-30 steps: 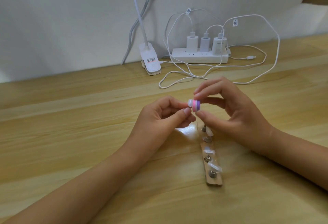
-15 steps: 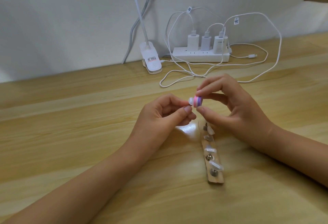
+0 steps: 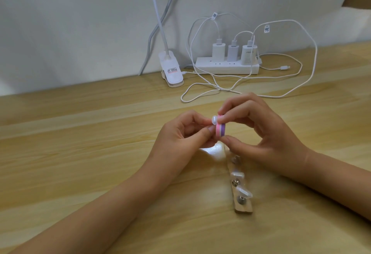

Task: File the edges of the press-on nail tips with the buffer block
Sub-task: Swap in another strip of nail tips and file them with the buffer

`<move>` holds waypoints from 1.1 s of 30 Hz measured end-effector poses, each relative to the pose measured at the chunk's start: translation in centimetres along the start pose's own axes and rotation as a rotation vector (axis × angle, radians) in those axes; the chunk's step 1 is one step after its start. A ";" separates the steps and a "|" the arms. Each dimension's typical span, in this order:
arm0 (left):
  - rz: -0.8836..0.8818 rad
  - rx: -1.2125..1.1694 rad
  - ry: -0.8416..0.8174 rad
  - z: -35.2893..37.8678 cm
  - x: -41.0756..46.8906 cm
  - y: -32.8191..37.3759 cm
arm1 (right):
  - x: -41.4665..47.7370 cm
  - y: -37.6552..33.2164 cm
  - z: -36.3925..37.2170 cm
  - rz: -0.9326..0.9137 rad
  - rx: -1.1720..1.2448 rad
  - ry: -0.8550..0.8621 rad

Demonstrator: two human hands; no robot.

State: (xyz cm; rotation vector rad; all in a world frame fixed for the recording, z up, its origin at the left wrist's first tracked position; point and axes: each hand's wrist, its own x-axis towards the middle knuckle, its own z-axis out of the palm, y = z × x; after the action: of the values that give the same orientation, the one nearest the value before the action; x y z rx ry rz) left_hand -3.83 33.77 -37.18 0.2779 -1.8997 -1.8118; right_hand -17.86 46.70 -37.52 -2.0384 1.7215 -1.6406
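Note:
My left hand (image 3: 178,139) pinches a small clear nail tip (image 3: 214,120) between thumb and fingers above the table. My right hand (image 3: 261,131) grips a pink and purple buffer block (image 3: 281,131) between thumb and forefinger, its pink face pressed against the tip's edge. Below my hands a wooden strip (image 3: 242,206) lies on the table with metal studs, and two more clear nail tips (image 3: 244,191) show on it. My right hand hides the strip's upper end.
A white power strip (image 3: 226,67) with three chargers stands at the back wall. Its white cables (image 3: 200,91) loop over the wooden table (image 3: 80,153) just behind my hands. A white lamp clip (image 3: 171,72) sits to the left of it.
Both hands have stayed together above the strip. The buffer block has slid a little lower against the nail tip, so the tip now sits near the block's top end.

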 end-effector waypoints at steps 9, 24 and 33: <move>-0.014 0.031 -0.068 -0.2 -0.2 1.0 | 0.4 1.0 -1.4 0.419 0.244 0.247; 0.202 0.574 -0.325 0.0 -0.5 1.3 | 0.6 1.3 -1.3 0.565 0.376 0.195; 0.138 0.654 -0.392 -0.8 -0.3 1.4 | 0.5 1.8 -1.6 0.589 0.352 0.184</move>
State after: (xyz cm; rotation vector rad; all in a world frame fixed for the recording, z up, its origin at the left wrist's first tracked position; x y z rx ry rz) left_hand -2.93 33.32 -35.90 -0.0008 -2.6810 -1.1650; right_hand -20.27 46.56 -37.56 -1.1175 1.6975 -1.7808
